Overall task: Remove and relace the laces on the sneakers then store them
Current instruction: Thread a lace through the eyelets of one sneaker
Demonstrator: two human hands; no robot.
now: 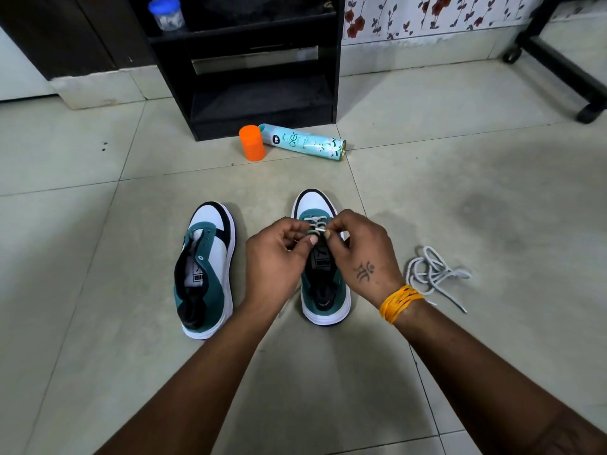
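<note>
The relacing step is under way on the right-hand white, teal and black low-top sneaker (325, 290), which is standing on the pale tiled floor (460, 178). Over its eyelets, both hands are working the white lace (316, 221) that is already crossing the lowest rows near the toe. The left hand (276, 261) is curling its fingers and pinching the lace; the right hand (359, 254), with an orange thread band (399, 302) at its wrist, is nipping the lace tip between thumb and forefinger.

Just left of that sneaker, the matching second sneaker (205, 270) is lying open with bare eyelets. To the right of it, well apart, a loose grey-white lace (433, 274) is sitting in a tangle.

By my reading, the next move is calling for feeding the tip through the next eyelet up and drawing the slack even.

Beyond the toe of the sneaker, a black open-fronted shelf unit (262, 93) is standing; its lower bay looks empty, and a blue-lidded clear jar (166, 13) is sitting on an upper shelf, contents unclear. At its foot, an orange cap (252, 142) is resting beside a toppled pale-teal spray can (305, 142).
</note>
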